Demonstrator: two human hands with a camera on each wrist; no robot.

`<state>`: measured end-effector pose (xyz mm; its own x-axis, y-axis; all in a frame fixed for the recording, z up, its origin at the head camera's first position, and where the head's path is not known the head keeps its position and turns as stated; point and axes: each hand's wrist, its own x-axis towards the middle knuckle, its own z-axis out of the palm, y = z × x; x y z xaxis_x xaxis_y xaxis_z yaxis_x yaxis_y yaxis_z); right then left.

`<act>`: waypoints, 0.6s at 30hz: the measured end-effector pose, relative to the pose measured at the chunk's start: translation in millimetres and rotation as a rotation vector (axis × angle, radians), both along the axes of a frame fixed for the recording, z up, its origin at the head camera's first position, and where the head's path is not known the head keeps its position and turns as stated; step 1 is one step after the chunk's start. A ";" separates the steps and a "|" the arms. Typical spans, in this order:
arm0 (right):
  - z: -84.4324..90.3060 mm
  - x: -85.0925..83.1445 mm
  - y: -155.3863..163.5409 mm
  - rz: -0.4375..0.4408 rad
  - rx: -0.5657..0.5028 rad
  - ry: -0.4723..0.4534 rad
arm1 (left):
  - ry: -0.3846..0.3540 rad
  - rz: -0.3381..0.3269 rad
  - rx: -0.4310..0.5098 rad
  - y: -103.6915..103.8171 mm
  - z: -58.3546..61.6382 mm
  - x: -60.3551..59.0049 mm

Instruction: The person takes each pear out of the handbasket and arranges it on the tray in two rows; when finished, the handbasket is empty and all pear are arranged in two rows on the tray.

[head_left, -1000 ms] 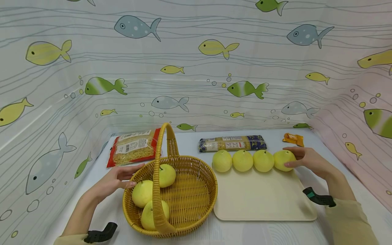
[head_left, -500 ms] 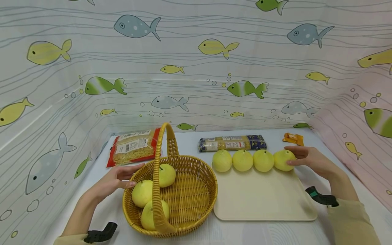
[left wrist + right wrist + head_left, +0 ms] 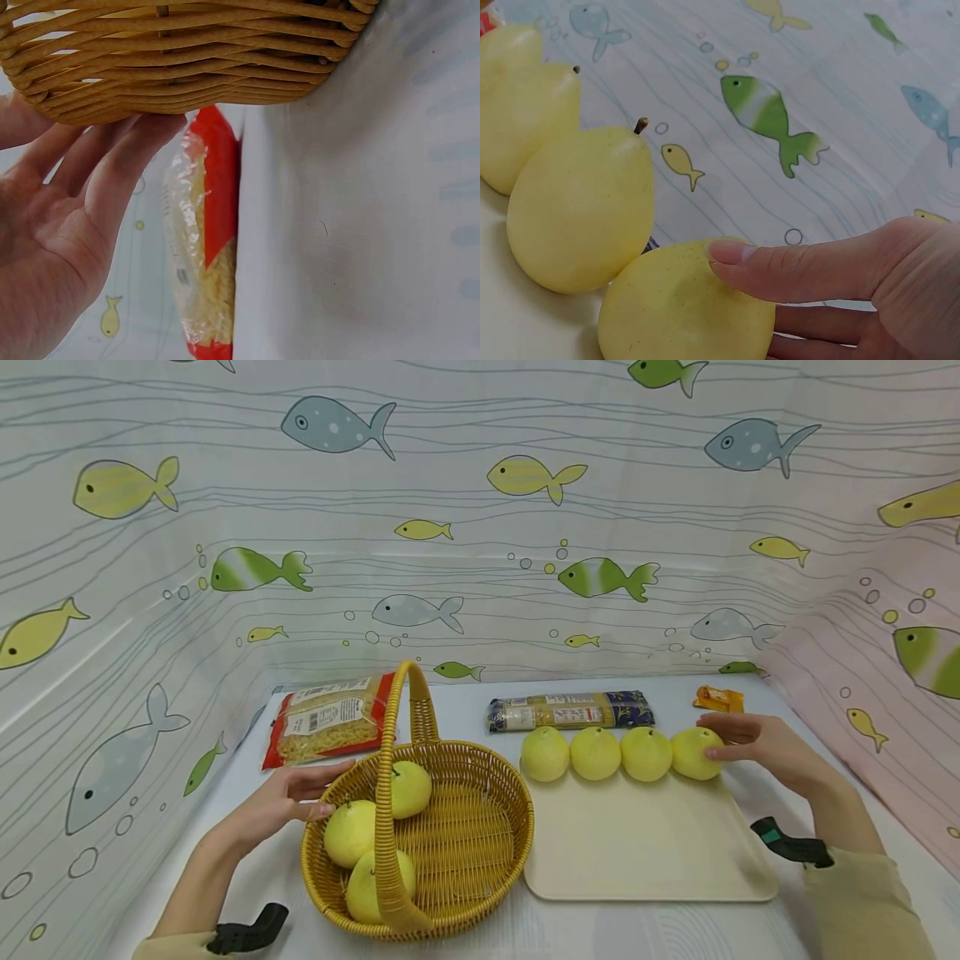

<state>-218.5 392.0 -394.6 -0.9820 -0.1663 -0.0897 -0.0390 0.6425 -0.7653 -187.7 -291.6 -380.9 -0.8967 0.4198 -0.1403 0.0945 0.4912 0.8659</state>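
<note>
In the head view my right hand [image 3: 772, 750] is at the rightmost yellow pear [image 3: 696, 754] of a row on the beige tray [image 3: 645, 852]. Its thumb lies on the pear's near side, while the other fingers reach round behind, partly hidden. Several more pears [image 3: 585, 210] line up to the left, stems upward. At the left, my left hand [image 3: 277, 802] touches the side of a wicker basket [image 3: 517, 852], its fairly straight fingers against the outer wall [image 3: 210, 60] and its thumb at the rim. Three pears [image 3: 351, 833] lie in the basket's left half.
A red-edged pasta bag [image 3: 330, 720] lies behind the basket. A long blue-ended pasta packet [image 3: 570, 711] is behind the pear row, with a small orange packet [image 3: 718, 700] at the back right. The basket's tall handle [image 3: 386, 793] arches above its pears. Fish-print sheeting surrounds the table.
My right hand has shifted slightly right and back, its thumb sliding toward the right side of the pear. The pears, basket and left hand have stayed in place.
</note>
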 end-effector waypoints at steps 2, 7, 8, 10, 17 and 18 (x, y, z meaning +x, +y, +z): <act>2.4 0.4 0.2 -0.004 -0.002 0.008 | 0.002 0.002 -0.006 0.3 0.2 -0.2; 9.4 1.1 -2.0 -0.002 -0.010 0.024 | 0.006 0.003 -0.010 0.5 0.4 -0.3; 11.5 1.8 -3.2 -0.003 -0.016 0.029 | 0.007 0.002 -0.011 0.4 0.4 -0.2; 15.9 3.1 -6.0 -0.005 -0.039 0.042 | 0.010 0.000 -0.011 0.3 0.3 -0.1; 33.6 10.4 -22.3 -0.018 -0.060 0.109 | 0.020 -0.005 -0.016 0.1 0.1 0.1; 35.9 11.5 -25.1 -0.023 -0.061 0.127 | 0.022 -0.006 -0.017 0.0 0.0 0.0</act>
<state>-207.0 366.9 -358.8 -0.9884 -0.1453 0.0450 -0.1238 0.5965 -0.7930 -187.6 -291.6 -380.9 -0.8973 0.4226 -0.1277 0.1161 0.5050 0.8553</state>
